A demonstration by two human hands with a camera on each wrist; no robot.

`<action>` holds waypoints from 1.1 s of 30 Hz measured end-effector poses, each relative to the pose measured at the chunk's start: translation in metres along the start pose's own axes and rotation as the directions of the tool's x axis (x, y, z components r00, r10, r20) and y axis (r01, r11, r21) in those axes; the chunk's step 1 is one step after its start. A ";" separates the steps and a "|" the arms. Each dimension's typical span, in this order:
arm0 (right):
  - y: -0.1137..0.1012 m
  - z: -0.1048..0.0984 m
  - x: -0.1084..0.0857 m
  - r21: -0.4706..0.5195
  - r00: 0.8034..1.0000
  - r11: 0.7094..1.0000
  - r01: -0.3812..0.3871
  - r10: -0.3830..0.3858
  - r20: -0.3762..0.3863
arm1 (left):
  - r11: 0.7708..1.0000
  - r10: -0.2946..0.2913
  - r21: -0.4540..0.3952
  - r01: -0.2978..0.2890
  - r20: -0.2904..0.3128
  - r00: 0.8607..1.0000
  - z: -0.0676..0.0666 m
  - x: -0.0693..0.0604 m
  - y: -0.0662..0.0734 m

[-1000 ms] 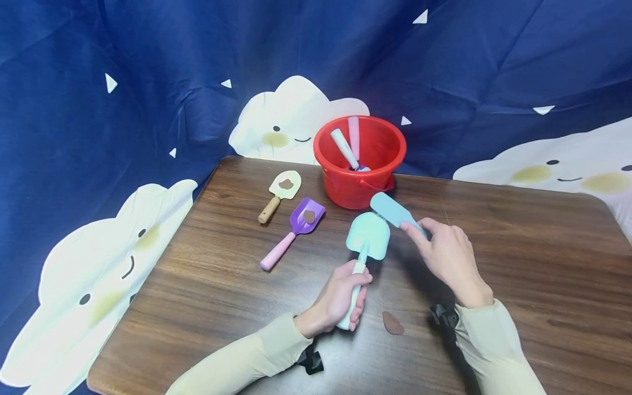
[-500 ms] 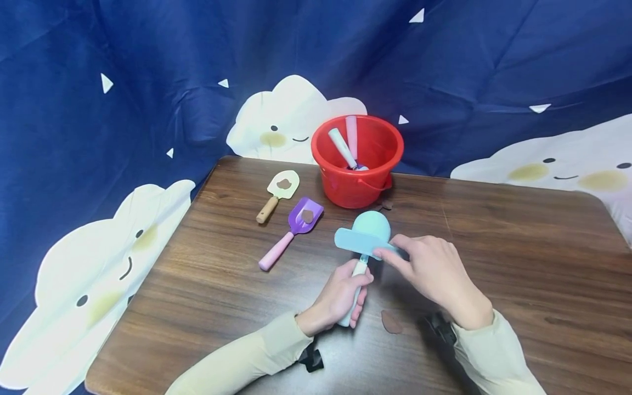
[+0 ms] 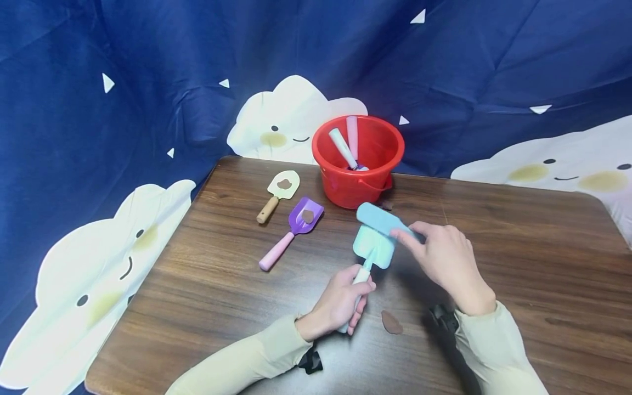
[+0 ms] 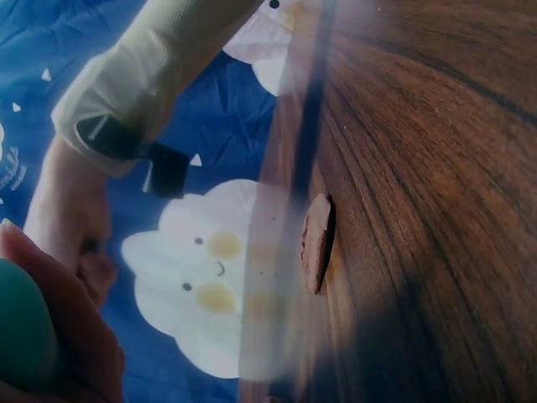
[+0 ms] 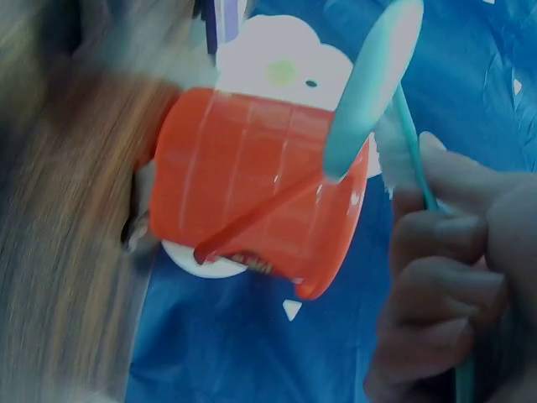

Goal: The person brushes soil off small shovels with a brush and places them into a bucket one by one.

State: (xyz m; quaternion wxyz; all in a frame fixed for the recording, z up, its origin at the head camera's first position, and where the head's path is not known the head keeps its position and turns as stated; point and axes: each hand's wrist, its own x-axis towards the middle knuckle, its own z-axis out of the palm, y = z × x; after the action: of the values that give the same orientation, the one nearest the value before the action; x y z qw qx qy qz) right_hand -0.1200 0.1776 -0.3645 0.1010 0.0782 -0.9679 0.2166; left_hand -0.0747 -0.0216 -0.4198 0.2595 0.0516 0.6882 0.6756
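My left hand [image 3: 340, 299] grips the pale handle of a light blue toy shovel [image 3: 373, 247], its blade raised above the table. In my right hand [image 3: 446, 260] is a blue brush [image 3: 380, 218], pinched by its thin handle. The brush head lies across the upper part of the shovel blade; pale bristles [image 5: 392, 151] show in the right wrist view. A flat brown piece [image 3: 391, 322] lies on the table near my left hand. Another dark scrap [image 3: 387, 206] is partly hidden by the brush, beside the bucket.
A red bucket [image 3: 340, 186] holding shovels, handles up, stands behind the hands. To the left lie a purple shovel [image 3: 298, 219] with a pink handle and a cream shovel [image 3: 291, 178] with a wooden handle, each bearing a brown piece. Blue cloth [image 3: 163, 55] hangs behind the table.
The brush swept left and down across the shovel blade, then back up and right to the blade's top. The shovel tilted slightly and moved a little lower and right.
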 end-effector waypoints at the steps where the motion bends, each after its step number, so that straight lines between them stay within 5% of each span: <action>1: 0.002 -0.001 0.001 0.001 1.000 1.000 -0.025 0.025 -0.002 | 1.000 0.002 0.003 -0.002 0.007 1.000 0.000 0.000 0.000; 8: 0.012 0.002 0.000 0.012 0.997 0.998 -0.062 0.063 -0.034 | 0.999 -0.028 -0.037 0.030 0.032 0.999 -0.003 0.000 0.004; 12: 0.012 0.008 -0.005 0.068 0.997 0.996 0.063 -0.059 -0.052 | 0.988 -0.045 -0.142 0.052 0.052 0.998 -0.008 0.002 0.009; 16: 0.014 0.010 -0.009 0.093 0.975 0.971 0.219 -0.215 -0.055 | 0.979 -0.040 -0.197 0.050 0.054 0.998 -0.012 0.005 0.012; 21: 0.019 0.010 -0.011 0.120 0.957 0.949 0.291 -0.290 -0.030 | 0.975 -0.048 -0.214 0.059 0.058 0.997 -0.015 0.007 0.013; 26: 0.027 0.011 -0.008 0.130 0.968 0.960 0.249 -0.247 -0.034 | 0.973 -0.053 -0.223 0.063 0.051 0.997 -0.015 0.005 0.013; 33: 0.031 0.012 -0.001 0.078 0.994 0.993 0.083 -0.077 -0.083 | 0.979 -0.044 -0.196 0.054 0.055 0.998 -0.013 0.002 0.012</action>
State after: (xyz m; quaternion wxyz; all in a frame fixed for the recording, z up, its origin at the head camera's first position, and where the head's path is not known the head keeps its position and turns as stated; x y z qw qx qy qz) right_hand -0.1274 0.2003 -0.3877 0.1450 0.1122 -0.9496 0.2544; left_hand -0.0847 -0.0314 -0.4098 0.2971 0.0256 0.6123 0.7322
